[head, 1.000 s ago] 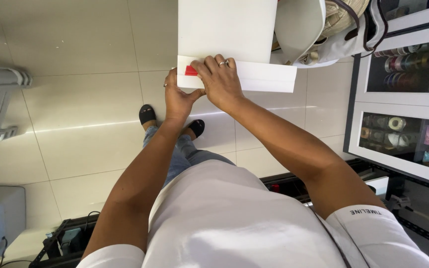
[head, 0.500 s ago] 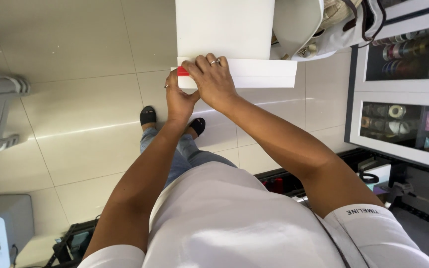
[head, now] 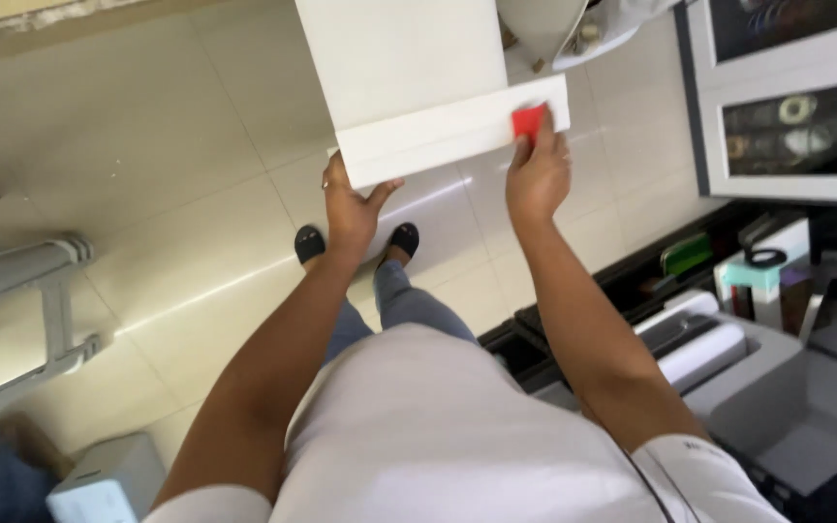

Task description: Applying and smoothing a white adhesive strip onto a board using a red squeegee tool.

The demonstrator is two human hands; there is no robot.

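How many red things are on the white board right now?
1. A small red square piece lies at the folded strip's far right end, under the right hand; the left hand grips the white board.

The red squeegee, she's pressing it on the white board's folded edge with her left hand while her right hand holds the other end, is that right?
Not quite: the hands are swapped. In the head view the right hand presses the red squeegee on the folded edge of the white board, while the left hand holds the other end.

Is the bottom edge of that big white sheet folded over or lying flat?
Folded over. The white sheet shows a crease with a strip turned up along its lower edge; the right hand presses a red tool on it.
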